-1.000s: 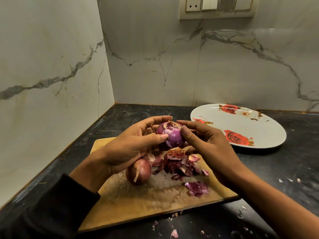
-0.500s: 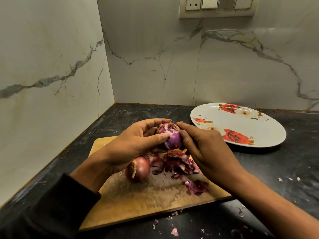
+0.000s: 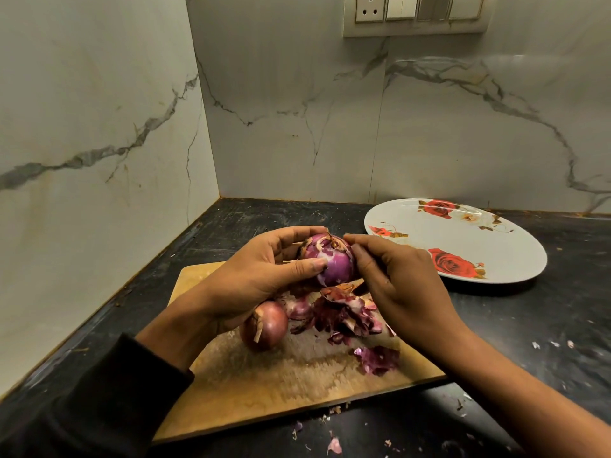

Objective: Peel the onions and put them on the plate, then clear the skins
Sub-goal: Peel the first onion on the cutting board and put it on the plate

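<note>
My left hand [image 3: 261,276] grips a half-peeled purple onion [image 3: 332,262] above the wooden cutting board [image 3: 264,385]. My right hand [image 3: 393,282] pinches the skin at the onion's top right side. A second onion [image 3: 264,325], still in its brown skin, sits on the board under my left hand. A heap of peeled skins [image 3: 344,315] lies on the board beneath the held onion, with one more purple scrap [image 3: 378,360] nearer the front. The white rose-patterned plate [image 3: 463,236] stands to the right with nothing on it.
The board lies on a black counter [image 3: 545,325] in a corner of marble-look walls. Small skin flakes [image 3: 334,446] are scattered on the counter in front of and right of the board. A switch panel [image 3: 416,13] is on the back wall.
My right hand's fingers have shifted up along the onion's side to its top. The onion is turned a little in my left hand, showing more bare purple flesh.
</note>
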Tool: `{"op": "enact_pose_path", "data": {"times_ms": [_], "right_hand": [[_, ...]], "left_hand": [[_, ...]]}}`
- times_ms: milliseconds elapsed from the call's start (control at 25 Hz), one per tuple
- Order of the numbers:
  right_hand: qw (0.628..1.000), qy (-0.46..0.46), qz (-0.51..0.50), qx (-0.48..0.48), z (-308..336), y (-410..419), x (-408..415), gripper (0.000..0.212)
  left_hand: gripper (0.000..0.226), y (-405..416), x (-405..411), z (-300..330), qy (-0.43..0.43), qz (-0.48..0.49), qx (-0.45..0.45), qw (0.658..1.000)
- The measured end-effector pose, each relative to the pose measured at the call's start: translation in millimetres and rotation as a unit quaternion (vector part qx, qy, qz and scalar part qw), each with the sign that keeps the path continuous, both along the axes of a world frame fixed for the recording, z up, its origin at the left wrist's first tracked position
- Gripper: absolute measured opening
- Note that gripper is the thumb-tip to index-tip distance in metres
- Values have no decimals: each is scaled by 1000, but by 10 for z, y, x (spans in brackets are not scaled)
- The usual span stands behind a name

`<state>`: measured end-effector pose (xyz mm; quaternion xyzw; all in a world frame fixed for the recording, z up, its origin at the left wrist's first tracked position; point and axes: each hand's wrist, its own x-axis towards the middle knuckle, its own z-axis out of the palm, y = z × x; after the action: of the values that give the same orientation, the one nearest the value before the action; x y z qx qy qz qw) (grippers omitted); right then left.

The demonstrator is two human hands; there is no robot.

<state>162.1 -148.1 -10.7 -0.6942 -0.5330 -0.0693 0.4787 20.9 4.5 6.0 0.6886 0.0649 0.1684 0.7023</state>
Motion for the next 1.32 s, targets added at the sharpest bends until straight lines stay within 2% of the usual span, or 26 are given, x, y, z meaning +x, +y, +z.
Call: {"op": "enact_pose_path", "data": {"times_ms": [160,520,840,920,1000,1080,1120,1200,1320], "right_hand": [[995,79,38,50,17,-24,-40,29],[998,23,46,35,58,-63,3,18],[998,-6,-8,57,31,-58,13,11],[998,38,10,50,33,-58,4,23],[990,127,45,41,18,-46,-4,32],[974,206,72,57,-2,-19,3,22],[973,209,72,63,-11,-11,8,17],[983,165,54,66,-20,-3,-15,14],[996,48,3,70,-35,5,-74,9]], "left_hand": [[52,7,0,2,3,-6,2,1000],[53,22,1,-9,18,-5,31,999],[54,33,1,-18,23,6,47,999],[54,38,4,-20,16,13,29,999],[55,42,4,-23,9,15,3,1000],[57,39,1,-17,8,14,-5,1000],[57,37,2,-16,9,13,-2,1000],[57,32,-1,-13,11,17,11,1000],[57,23,-3,-16,15,19,14,1000]]}}
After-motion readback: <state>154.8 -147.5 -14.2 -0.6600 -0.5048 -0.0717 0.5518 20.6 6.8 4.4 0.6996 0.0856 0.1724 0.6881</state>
